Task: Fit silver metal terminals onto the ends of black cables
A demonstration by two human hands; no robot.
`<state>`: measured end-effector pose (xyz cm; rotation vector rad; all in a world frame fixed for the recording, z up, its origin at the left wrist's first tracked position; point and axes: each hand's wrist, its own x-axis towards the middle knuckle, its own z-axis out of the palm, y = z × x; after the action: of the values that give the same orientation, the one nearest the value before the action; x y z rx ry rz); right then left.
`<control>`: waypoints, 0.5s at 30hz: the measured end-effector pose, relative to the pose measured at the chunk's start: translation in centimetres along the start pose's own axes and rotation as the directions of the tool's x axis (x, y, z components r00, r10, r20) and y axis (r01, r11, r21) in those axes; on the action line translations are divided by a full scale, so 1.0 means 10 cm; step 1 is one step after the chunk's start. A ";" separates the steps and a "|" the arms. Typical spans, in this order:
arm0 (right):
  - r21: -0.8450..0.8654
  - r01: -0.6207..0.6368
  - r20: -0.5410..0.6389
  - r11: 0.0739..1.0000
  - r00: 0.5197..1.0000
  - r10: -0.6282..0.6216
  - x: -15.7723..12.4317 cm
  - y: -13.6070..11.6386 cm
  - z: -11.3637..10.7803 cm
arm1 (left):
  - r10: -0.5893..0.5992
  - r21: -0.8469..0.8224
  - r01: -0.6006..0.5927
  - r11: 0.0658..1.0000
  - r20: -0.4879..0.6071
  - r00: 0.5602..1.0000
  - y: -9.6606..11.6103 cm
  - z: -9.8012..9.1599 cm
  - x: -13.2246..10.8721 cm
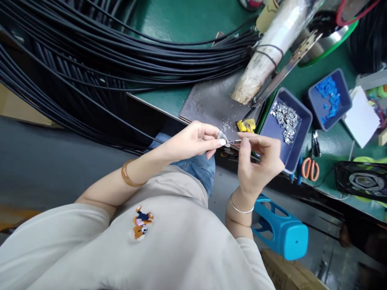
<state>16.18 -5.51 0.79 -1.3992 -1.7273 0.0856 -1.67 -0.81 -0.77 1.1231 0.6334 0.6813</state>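
Observation:
My left hand [202, 141] is closed in a pinch near the bench edge, with a light wrapping on a fingertip. It grips the end of a black cable [133, 128], whose length passes behind my forearm. Thin wires [234, 141] stick out from that end towards the right. My right hand [258, 158] pinches their tips between thumb and forefinger. Just beyond the fingers lies a yellow tool piece [246, 125] on a dark metal plate [208, 100] sprinkled with small pale scraps.
Coiled black cables [181, 66] spread over the green bench [181, 20]. A wrapped roll [266, 60] slants above the plate. To the right are a bin of metal connectors [302, 114], a bin of blue parts [340, 100] and orange-handled scissors [310, 169]. A blue stool [281, 231] stands below.

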 end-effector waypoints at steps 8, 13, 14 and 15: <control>0.135 -0.213 0.120 0.968 0.973 0.198 0.09 0.06 0.01 | 0.546 0.641 -0.354 0.681 -0.123 0.828 -0.02 0.16 0.04; 0.119 -0.180 -0.095 0.976 0.977 0.192 0.04 0.04 -0.01 | 0.558 0.653 -0.344 0.675 -0.147 0.817 -0.03 0.21 0.06; 0.122 -0.171 -0.159 0.978 0.969 0.189 0.03 0.04 -0.02 | 0.513 0.612 -0.319 0.724 -0.170 0.841 -0.01 0.21 0.07; 0.125 -0.162 -0.208 0.979 0.960 0.186 0.01 0.03 -0.03 | 0.463 0.561 -0.292 0.775 -0.188 0.866 0.01 0.20 0.07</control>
<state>16.63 -5.48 0.86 -1.4234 -1.3978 0.1144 0.31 -1.46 -0.17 1.6957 0.9083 1.1028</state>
